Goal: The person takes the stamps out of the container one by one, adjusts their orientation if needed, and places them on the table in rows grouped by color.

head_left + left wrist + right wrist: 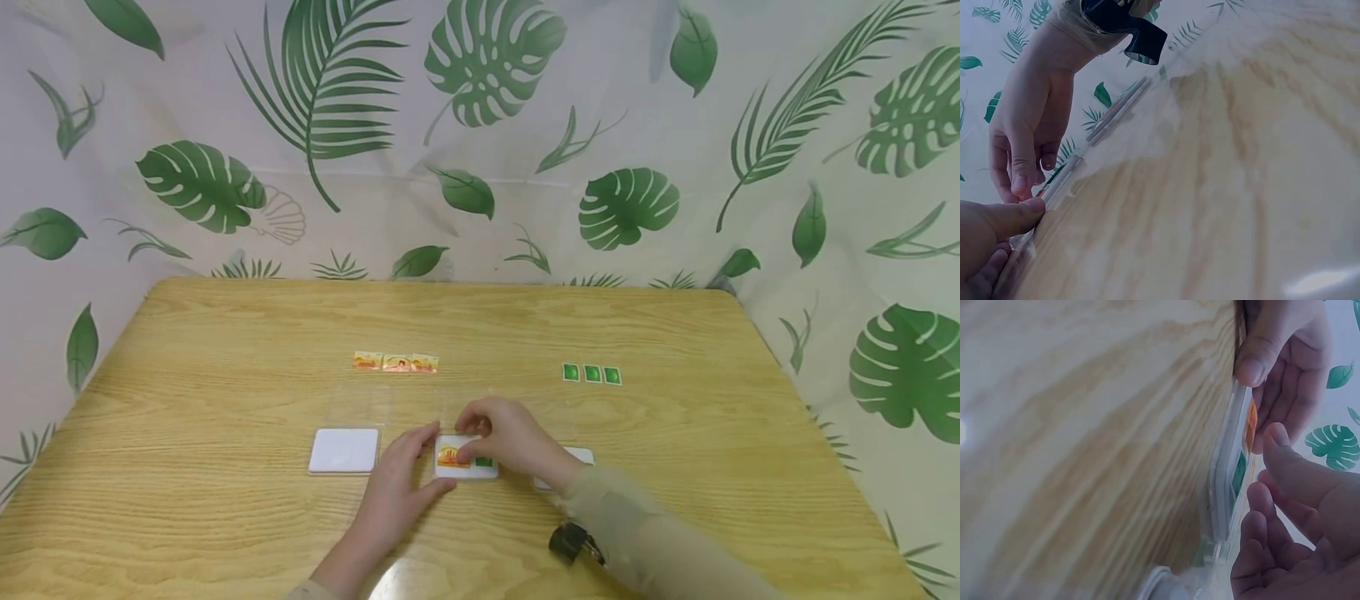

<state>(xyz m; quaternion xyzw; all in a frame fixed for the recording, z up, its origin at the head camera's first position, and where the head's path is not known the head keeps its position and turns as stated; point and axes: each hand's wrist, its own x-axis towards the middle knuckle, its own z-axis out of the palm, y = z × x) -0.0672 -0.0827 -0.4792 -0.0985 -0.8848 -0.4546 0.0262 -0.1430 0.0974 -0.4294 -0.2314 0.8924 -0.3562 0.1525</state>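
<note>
My left hand [397, 487] grips the left end of a white rectangular case [467, 475], its thumb at the near edge and a finger at the far corner. On the case lie an orange-and-yellow picture sticker [447, 456] and a green sticker [485, 462], partly covered by fingers. My right hand [510, 437] hovers close over the case, fingers loosely bent. In the right wrist view, its thumb [1294, 472] stands apart from the fingers, with nothing visible between them.
Another white case [343, 451] lies at left; a third [577, 457] is partly under my right forearm. Clear plastic covers [360, 406] sit behind them. Farther back are three orange stickers [397, 362] and three green ones [592, 373]. A black device [568, 540] hangs by the right sleeve.
</note>
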